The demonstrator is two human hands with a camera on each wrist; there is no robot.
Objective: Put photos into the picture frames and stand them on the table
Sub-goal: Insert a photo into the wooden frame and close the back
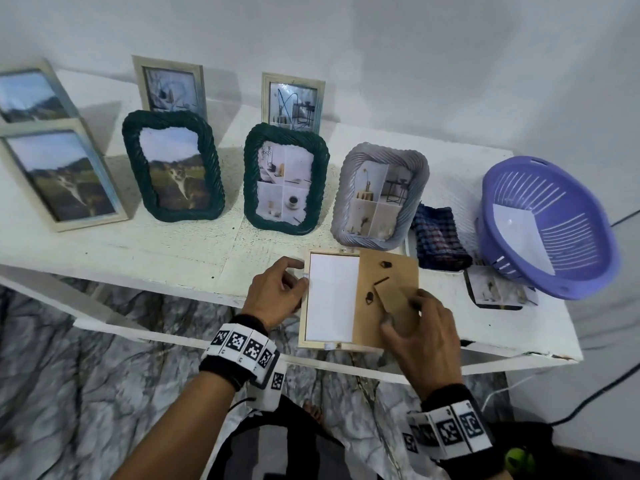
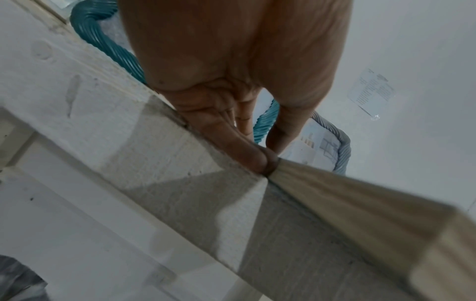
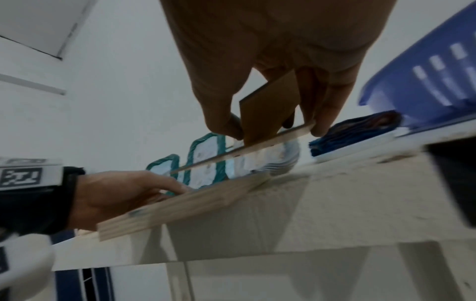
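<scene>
Wooden frame [image 1: 304, 306] lies face-down at tabletop front edge, overhanging slightly. Left hand [image 1: 275, 292] pinches its left rail to keep it from sliding. Right hand [image 1: 420, 332] grips backing board [image 1: 388, 271] by its stand flap, tilted up over the photo [image 1: 332, 296] inside, likely closing.

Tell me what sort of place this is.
Probably a plain room at home, set up for a craft chore: a rough white-painted table against a bare white wall, marble-patterned floor, and a purple plastic basket.
</scene>
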